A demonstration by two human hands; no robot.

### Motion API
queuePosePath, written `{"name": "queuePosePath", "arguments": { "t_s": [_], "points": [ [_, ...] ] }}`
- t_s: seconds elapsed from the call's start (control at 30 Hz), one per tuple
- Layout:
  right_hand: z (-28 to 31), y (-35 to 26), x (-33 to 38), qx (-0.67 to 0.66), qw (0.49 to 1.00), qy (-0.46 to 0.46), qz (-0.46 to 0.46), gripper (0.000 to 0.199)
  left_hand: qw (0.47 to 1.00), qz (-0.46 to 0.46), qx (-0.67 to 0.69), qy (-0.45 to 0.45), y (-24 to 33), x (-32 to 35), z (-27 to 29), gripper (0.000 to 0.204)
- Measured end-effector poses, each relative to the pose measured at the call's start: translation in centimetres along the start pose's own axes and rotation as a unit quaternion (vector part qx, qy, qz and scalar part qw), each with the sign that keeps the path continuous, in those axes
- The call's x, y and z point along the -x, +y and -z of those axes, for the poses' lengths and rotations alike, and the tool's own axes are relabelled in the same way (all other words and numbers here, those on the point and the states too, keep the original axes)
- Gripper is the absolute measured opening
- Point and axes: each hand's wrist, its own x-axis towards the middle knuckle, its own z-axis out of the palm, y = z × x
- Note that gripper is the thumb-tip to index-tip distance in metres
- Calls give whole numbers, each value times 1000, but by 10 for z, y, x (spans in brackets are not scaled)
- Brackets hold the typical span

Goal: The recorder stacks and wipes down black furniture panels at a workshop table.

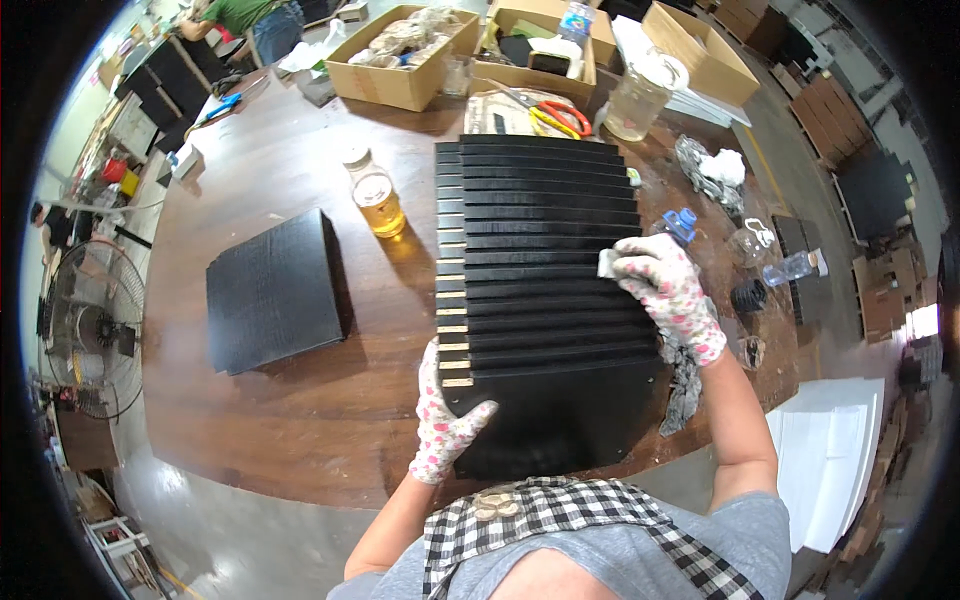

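A fanned stack of black boards (555, 255) lies in front of me, its overlapping edges stepped like stairs. Several steps show pale, bare ends along the left side. My left hand (447, 425), in a white floral glove, grips the stack's near left edge, thumb over the top board. In the same kind of glove, my right hand (668, 290) pinches a small whitish pad (606, 264) against the stack's right side. The pad's material is unclear. To the left lies a second, smaller stack of black boards (275, 295).
A bottle of amber liquid (378, 205) stands between the stacks on the brown table (250, 420). Scissors (560, 118), cardboard boxes (400, 60) and a clear jar (640, 95) sit at the back. Right are crumpled rags (712, 175) and a blue-capped bottle (678, 225). A fan (95, 330) stands left.
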Motion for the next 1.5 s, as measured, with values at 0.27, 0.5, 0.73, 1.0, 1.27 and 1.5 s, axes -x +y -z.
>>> {"name": "queuePosePath", "arguments": {
  "t_s": [0.27,0.5,0.73,1.0,1.27,1.5],
  "points": [
    [-93,-58,-85,-44,989,-34,139,19,1000,-17,-11,5,-3,-2,1,102],
    [-91,-50,-84,-42,987,-43,148,14,1000,-13,-17,1,-9,1,4,101],
    [43,49,44,63,994,-2,-94,23,1000,-21,-1,2,-3,1,0,102],
    [3,20,-11,12,999,-15,-28,25,1000,-15,5,6,-4,1,3,100],
    [-99,-48,-104,-36,990,-37,130,15,998,-26,-55,-9,-4,-1,2,103],
    [-87,-28,-88,-28,989,-23,140,13,999,-9,-31,-2,-5,2,6,104]
  ]
}}
